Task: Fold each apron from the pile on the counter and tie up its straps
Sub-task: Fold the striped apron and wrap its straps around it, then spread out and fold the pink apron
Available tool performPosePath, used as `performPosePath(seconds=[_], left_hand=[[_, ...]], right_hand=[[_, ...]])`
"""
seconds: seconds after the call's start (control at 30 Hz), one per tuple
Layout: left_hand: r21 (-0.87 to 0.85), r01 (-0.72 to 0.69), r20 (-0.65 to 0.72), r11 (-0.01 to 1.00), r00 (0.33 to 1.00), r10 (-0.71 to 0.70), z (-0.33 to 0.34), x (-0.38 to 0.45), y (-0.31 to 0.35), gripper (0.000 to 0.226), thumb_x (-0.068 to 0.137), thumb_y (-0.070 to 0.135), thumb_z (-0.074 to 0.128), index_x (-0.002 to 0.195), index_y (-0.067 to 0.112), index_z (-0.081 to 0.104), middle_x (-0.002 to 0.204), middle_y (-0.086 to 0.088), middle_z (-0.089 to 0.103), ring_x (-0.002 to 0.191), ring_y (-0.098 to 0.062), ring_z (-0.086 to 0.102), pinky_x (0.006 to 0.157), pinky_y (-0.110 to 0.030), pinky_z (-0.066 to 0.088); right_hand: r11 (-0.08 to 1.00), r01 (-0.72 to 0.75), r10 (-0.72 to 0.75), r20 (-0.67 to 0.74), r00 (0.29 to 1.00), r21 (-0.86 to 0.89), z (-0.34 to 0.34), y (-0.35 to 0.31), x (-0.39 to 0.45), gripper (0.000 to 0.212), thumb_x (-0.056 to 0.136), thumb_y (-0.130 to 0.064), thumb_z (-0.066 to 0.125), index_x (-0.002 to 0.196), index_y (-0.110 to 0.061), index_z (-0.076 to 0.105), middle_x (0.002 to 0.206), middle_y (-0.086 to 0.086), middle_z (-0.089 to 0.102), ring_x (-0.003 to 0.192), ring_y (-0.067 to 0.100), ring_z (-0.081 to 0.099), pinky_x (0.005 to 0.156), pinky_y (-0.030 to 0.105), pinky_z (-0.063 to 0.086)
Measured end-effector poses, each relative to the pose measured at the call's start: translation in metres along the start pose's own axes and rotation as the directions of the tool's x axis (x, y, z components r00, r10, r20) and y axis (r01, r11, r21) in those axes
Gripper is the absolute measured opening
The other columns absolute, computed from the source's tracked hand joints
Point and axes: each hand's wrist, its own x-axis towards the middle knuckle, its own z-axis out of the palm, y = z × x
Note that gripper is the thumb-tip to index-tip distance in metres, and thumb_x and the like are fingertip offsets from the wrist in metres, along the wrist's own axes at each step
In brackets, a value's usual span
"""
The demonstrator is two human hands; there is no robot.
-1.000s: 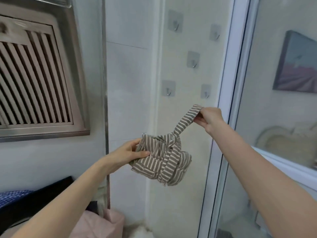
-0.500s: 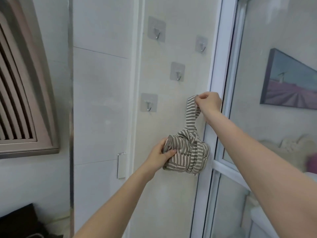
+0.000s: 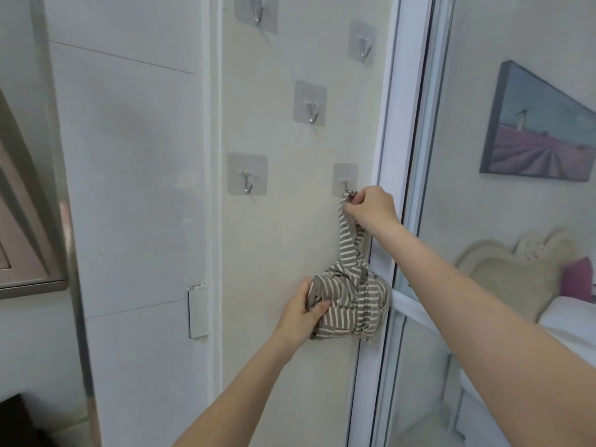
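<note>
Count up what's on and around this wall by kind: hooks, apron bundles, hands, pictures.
Adhesive wall hooks: 5
Striped apron bundle: 1
Hands: 2, left hand, right hand
Framed picture: 1
Total: 9

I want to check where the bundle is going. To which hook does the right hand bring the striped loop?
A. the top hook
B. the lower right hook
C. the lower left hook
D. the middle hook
B: the right hand holds the striped loop up at the lower right hook, while the left hand supports the folded apron bundle below it.
</note>
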Motion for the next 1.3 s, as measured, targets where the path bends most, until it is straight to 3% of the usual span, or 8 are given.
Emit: performPosePath(seconds=[0.13,0.3,0.5,0.7,0.87,1.03,1.17,1.3], left_hand=[[0.311,0.065,0.039,0.948,0.996,-0.081,-0.005,-0.006,0.001,0.035,0.092,0.023,0.058,0.123,0.017,0.044,0.115,0.002,0.060,0.110,-0.020,0.057,0.087,-0.026,0.045],[0.760,0.106,-0.003,0.641,0.987,-0.160,-0.013,-0.002,0.027,0.050,0.087,0.042,0.060,0.124,0.012,0.045,0.123,-0.008,0.058,0.112,-0.027,0.055,0.080,-0.029,0.041],[0.808,0.108,-0.064,0.580,0.993,-0.097,-0.023,-0.016,0.038,0.047,0.085,0.039,0.064,0.115,0.010,0.044,0.109,-0.009,0.062,0.101,-0.029,0.058,0.075,-0.033,0.042],[0.810,0.132,-0.098,0.571,0.991,-0.089,-0.042,-0.042,0.044,0.047,0.087,0.036,0.062,0.120,0.008,0.043,0.108,-0.011,0.063,0.102,-0.030,0.057,0.079,-0.033,0.042],[0.778,0.140,-0.045,0.613,0.985,-0.167,-0.082,-0.093,0.047,0.028,0.092,0.025,0.054,0.117,0.013,0.051,0.110,-0.002,0.065,0.098,-0.020,0.056,0.078,-0.026,0.041],[0.811,0.232,-0.049,0.536,0.942,-0.333,-0.165,-0.193,0.033,0.022,0.092,0.018,0.049,0.112,0.015,0.058,0.111,-0.001,0.064,0.102,-0.019,0.058,0.081,-0.024,0.041],[0.828,0.344,-0.129,0.442,0.885,-0.447,-0.245,-0.292,0.019,0.024,0.092,0.014,0.048,0.111,0.009,0.061,0.113,-0.008,0.064,0.104,-0.025,0.060,0.090,-0.031,0.046],[0.812,0.435,-0.157,0.388,0.805,-0.573,-0.322,-0.396,-0.002,0.018,0.092,0.012,0.052,0.107,0.010,0.061,0.107,-0.007,0.066,0.090,-0.020,0.064,0.076,-0.024,0.048]], right_hand=[[0.998,-0.059,0.062,0.117,0.991,-0.031,0.009,0.014,-0.009,0.032,0.088,-0.009,0.056,0.059,-0.012,0.042,0.061,0.001,0.044,0.070,0.019,0.046,0.060,0.026,0.038],[0.991,-0.129,0.127,0.081,0.989,0.027,0.013,0.026,-0.020,0.014,0.086,-0.007,0.053,0.073,-0.011,0.054,0.068,0.005,0.052,0.072,0.019,0.050,0.066,0.027,0.039],[0.969,-0.216,0.218,-0.005,0.976,0.123,0.011,0.035,-0.035,0.018,0.091,-0.014,0.052,0.077,-0.007,0.061,0.080,0.012,0.063,0.070,0.020,0.056,0.070,0.031,0.050],[0.985,-0.015,0.052,-0.213,0.976,0.174,0.014,-0.002,-0.071,0.013,0.089,-0.013,0.050,0.082,-0.009,0.061,0.082,0.008,0.064,0.076,0.019,0.057,0.072,0.031,0.048],[0.961,0.160,-0.182,0.083,0.980,0.225,0.058,-0.062,-0.125,0.017,0.085,-0.014,0.054,0.068,-0.017,0.053,0.060,0.002,0.063,0.052,0.007,0.057,0.062,0.024,0.047],[0.955,0.235,-0.295,0.620,0.727,0.180,0.143,-0.116,-0.229,0.015,0.085,-0.006,0.052,0.072,-0.010,0.059,0.059,0.002,0.063,0.037,-0.001,0.051,0.057,0.019,0.049],[0.940,0.303,-0.296,0.809,0.508,0.153,0.207,-0.163,-0.314,0.016,0.086,-0.004,0.052,0.072,-0.008,0.060,0.058,-0.001,0.061,0.036,-0.002,0.052,0.052,0.013,0.046],[0.951,0.292,-0.205,0.908,0.366,0.097,0.263,-0.197,-0.400,0.013,0.088,-0.005,0.050,0.079,-0.005,0.060,0.063,0.002,0.061,0.046,0.007,0.055,0.052,0.019,0.045]])
